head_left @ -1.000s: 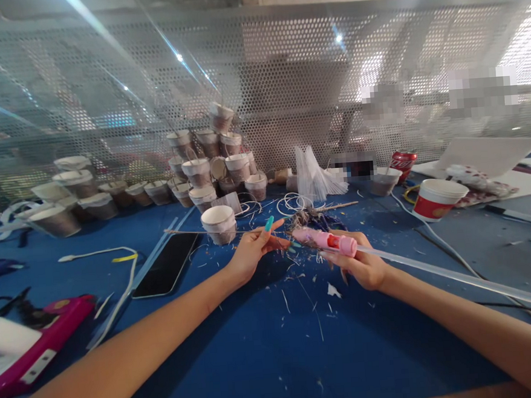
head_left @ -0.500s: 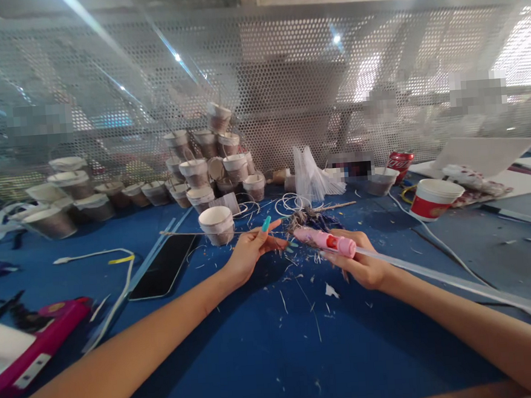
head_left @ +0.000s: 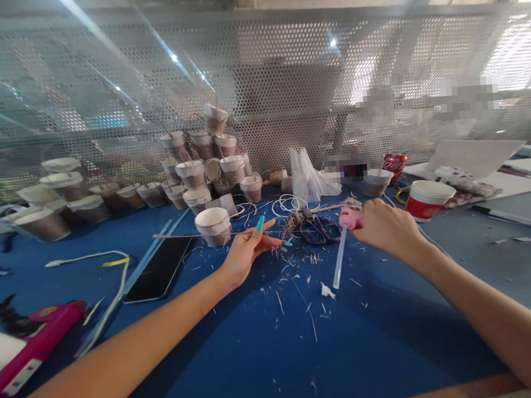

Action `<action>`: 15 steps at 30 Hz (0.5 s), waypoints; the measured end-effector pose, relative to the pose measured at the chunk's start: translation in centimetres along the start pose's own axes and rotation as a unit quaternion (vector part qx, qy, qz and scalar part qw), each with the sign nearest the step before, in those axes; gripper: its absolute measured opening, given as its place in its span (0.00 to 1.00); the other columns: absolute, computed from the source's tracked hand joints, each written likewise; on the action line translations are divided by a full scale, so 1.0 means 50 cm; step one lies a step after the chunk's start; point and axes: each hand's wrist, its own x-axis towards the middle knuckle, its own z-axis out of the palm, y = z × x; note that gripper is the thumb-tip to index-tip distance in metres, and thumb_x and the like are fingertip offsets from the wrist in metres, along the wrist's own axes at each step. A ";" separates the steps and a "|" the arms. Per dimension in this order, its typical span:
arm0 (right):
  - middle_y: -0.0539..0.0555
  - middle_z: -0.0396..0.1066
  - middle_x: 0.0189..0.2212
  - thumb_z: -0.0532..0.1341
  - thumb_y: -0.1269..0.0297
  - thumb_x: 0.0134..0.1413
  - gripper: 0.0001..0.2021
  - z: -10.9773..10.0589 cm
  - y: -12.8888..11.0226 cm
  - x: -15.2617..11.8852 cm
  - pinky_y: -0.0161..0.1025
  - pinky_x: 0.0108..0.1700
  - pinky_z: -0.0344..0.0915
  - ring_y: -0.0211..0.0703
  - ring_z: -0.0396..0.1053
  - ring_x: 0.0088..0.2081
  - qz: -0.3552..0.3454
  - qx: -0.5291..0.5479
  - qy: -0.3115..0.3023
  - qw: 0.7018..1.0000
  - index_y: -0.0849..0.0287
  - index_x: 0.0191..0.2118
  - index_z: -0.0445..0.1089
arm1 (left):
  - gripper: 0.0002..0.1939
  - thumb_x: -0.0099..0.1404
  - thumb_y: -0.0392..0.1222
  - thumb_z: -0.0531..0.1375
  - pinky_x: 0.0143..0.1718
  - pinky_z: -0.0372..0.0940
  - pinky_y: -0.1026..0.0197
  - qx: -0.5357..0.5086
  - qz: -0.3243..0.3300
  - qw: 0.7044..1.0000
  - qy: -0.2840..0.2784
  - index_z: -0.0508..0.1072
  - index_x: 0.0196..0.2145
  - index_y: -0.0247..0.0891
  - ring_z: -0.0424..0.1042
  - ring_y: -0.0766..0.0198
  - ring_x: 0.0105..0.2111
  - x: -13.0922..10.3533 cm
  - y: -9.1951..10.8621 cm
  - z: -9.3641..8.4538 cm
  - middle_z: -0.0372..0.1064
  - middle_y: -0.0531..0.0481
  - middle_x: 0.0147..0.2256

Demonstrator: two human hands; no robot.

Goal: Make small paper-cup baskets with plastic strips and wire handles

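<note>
My right hand (head_left: 378,221) is wrapped around a pink hot glue gun (head_left: 351,216), its nozzle not clearly visible. A clear glue stick (head_left: 340,260) sticks out of the gun and slants down toward the table. My left hand (head_left: 246,249), with long blue nails, has its thumb near the index finger. A thin brown stick (head_left: 177,236) runs from the left into that grip, passing the white-rimmed cup (head_left: 213,227). Beside my left fingertips lie a tangle of brown fibres (head_left: 294,222) and dark-handled scissors (head_left: 320,230).
Several wrapped cups (head_left: 191,174) are stacked at the back. A phone (head_left: 159,273), white cable (head_left: 87,257) and magenta power strip (head_left: 44,348) lie left. Clear glue sticks (head_left: 309,178) stand behind the scraps. A red-and-white cup (head_left: 429,199) and soda can (head_left: 395,165) are right.
My right hand has turned over and shifted right with the glue gun. Its glue stick now points down to the table instead of right along my forearm. My left hand has barely moved.
</note>
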 end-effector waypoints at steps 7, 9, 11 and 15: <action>0.64 0.66 0.35 0.61 0.52 0.35 0.22 0.017 0.075 0.024 0.42 0.30 0.59 0.55 0.66 0.35 -0.021 0.048 -0.062 0.997 0.64 0.35 0.67 | 0.17 0.59 0.49 0.55 0.44 0.62 0.56 0.018 -0.006 1.000 -0.001 0.76 0.27 0.34 0.71 0.58 0.40 0.001 0.002 0.002 0.67 0.41 0.47; 0.66 0.64 0.37 0.63 0.53 0.33 0.26 0.011 0.084 0.025 0.44 0.33 0.60 0.58 0.64 0.38 -0.027 0.052 -0.042 0.997 0.66 0.38 0.66 | 0.17 0.58 0.50 0.55 0.44 0.62 0.56 0.018 -0.007 1.000 -0.002 0.76 0.26 0.34 0.71 0.60 0.37 0.002 0.003 0.003 0.66 0.41 0.48; 0.66 0.63 0.38 0.63 0.58 0.35 0.24 0.001 0.079 0.021 0.46 0.35 0.60 0.60 0.62 0.40 -0.049 0.070 -0.012 0.996 0.67 0.40 0.65 | 0.17 0.58 0.50 0.56 0.44 0.62 0.55 0.014 -0.011 1.000 -0.001 0.75 0.26 0.34 0.72 0.61 0.36 0.002 0.004 0.003 0.68 0.41 0.47; 0.61 0.63 0.43 0.54 0.62 0.50 0.15 -0.018 0.019 0.003 0.49 0.46 0.57 0.52 0.59 0.46 -0.185 0.191 0.093 0.959 0.63 0.44 0.63 | 0.18 0.58 0.51 0.56 0.43 0.62 0.55 0.008 -0.006 1.000 -0.013 0.75 0.25 0.33 0.71 0.61 0.34 0.003 0.004 0.002 0.68 0.40 0.47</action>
